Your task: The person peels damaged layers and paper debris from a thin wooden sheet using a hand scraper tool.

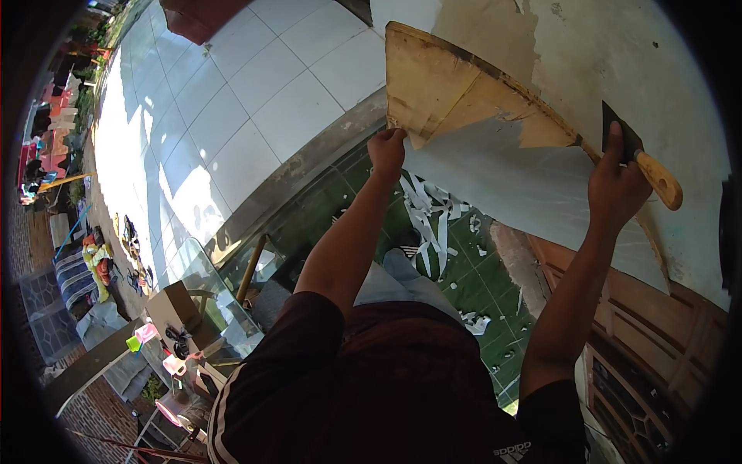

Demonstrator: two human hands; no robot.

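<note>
My left hand (388,148) pinches the lower left corner of a large yellowed, torn sheet (429,85) hanging from the wall surface. The sheet's brown upper edge runs down to the right. In my right hand (617,182) is a scraper (658,179) with a wooden handle and a dark blade, held beside the right end of that edge. Below the yellowed part hangs a pale grey-white layer (495,174). The wall (657,77) behind shows bare, patchy plaster.
White paper strips (429,224) and scraps lie on the green tiled floor (471,286) below. A wooden door (657,332) is at lower right. Glass panes (205,286) and a cardboard box (171,313) stand at lower left. White floor tiles (263,85) stretch across the upper left.
</note>
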